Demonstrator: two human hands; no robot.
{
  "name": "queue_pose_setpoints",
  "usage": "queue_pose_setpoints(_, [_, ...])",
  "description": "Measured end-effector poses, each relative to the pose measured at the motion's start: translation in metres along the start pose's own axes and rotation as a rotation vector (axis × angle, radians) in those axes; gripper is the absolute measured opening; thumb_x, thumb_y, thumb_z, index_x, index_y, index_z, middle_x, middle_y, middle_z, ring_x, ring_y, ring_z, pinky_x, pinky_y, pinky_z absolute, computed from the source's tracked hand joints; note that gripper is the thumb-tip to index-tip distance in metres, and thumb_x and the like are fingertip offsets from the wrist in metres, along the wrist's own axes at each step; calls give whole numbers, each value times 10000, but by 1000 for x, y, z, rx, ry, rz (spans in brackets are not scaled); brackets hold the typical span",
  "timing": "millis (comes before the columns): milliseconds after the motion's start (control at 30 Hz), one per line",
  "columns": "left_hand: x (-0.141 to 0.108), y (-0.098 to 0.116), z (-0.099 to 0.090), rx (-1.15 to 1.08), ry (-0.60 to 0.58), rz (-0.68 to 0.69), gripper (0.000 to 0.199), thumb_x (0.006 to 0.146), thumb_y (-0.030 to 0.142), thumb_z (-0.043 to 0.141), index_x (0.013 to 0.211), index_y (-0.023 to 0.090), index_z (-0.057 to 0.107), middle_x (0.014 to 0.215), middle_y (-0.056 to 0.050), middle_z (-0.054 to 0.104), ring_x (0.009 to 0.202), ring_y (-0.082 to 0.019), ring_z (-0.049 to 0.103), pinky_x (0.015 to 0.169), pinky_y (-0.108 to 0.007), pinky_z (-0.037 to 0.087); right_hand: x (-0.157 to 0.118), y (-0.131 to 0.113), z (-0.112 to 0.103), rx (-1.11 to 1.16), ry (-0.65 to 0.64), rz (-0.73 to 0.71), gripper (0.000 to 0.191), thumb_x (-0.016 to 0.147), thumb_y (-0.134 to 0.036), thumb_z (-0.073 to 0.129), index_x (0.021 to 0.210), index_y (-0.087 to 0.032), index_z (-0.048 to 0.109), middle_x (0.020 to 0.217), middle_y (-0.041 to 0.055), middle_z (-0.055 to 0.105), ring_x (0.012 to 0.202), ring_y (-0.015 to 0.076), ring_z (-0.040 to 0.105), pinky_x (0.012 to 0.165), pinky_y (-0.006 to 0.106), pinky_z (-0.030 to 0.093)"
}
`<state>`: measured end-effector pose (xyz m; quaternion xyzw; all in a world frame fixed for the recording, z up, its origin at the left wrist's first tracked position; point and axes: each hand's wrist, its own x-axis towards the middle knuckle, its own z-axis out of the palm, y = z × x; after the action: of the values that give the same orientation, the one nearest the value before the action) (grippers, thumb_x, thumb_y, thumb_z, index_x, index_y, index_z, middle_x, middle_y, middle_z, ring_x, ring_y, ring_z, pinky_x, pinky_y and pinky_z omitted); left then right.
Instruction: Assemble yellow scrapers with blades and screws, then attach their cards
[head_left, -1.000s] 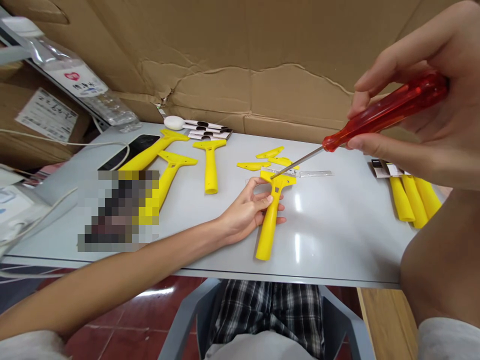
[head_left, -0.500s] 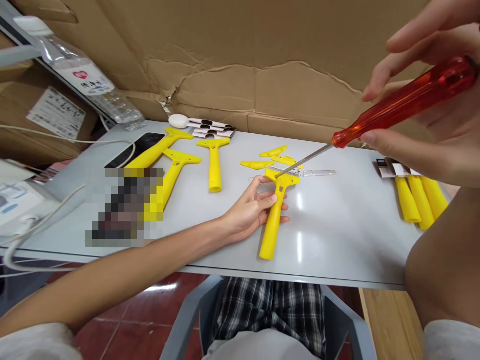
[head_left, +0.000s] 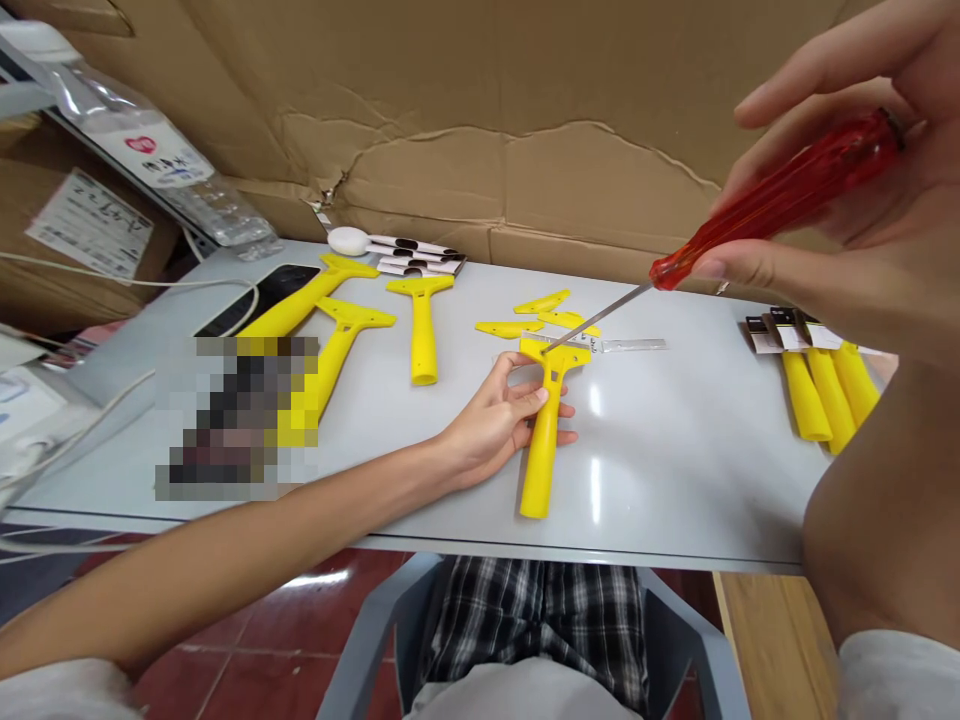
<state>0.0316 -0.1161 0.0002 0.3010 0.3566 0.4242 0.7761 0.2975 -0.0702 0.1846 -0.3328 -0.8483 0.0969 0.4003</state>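
Note:
My left hand [head_left: 499, 420] is closed around the neck of a yellow scraper [head_left: 541, 450], whose handle points toward the table's front edge. A metal blade strip lies along the scraper's top. In my right hand [head_left: 862, 200] is a red screwdriver [head_left: 780, 205], its handle between thumb and fingers. The screwdriver's tip meets the left part of the scraper head. Just behind the scraper lie loose yellow pieces [head_left: 541, 302] and a clear narrow strip [head_left: 634, 345].
More yellow scrapers [head_left: 424, 335] lie at the left, near a dark phone [head_left: 262, 300] and a blurred patch. Labelled scrapers [head_left: 806, 395] lie at the right. White-and-black packets [head_left: 420, 257], a white spoon-like item [head_left: 349, 241] and a bottle [head_left: 150, 150] stand or lie behind.
The red handle has shifted slightly left and my right fingers have curled differently around it. The whole view has moved a little; my left hand keeps its hold on the scraper.

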Motion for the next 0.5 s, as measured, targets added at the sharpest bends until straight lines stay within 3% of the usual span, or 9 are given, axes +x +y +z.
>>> queue_pose_setpoints(100, [0,-2,-1,-13,6,17,389,1005,132,753,1230,269,466,1140,-76,761,1005,-272,810,974,-604,667,2,0,-1,-203,-31,-58,677,719,-460,1035,1318,-446,720,947,-51,657,892,187,738,690,338,584])
queue_pose_setpoints(200, [1,-3,-1,-14,23,27,391,1004,112,751,1223,263,465,1139,-79,784,1032,-269,826,1064,-587,634,3,-4,0,-267,-51,-133,575,755,-496,980,1261,-417,719,914,-42,660,846,207,727,656,371,616])
queue_pose_setpoints(400, [0,-2,0,8,30,25,364,1027,94,697,1223,261,441,1101,-69,803,998,-267,846,1123,-612,604,-1,-14,-2,-164,-134,-75,566,817,-371,892,1347,-407,694,1286,-15,655,1129,228,700,737,341,606])
queue_pose_setpoints(500, [0,-2,0,7,22,26,369,1028,96,700,1225,261,435,1115,-72,806,1002,-264,850,1154,-612,585,-3,-10,-4,-145,-126,-91,641,777,-353,923,1374,-432,704,1221,-14,680,1077,228,723,666,342,568])
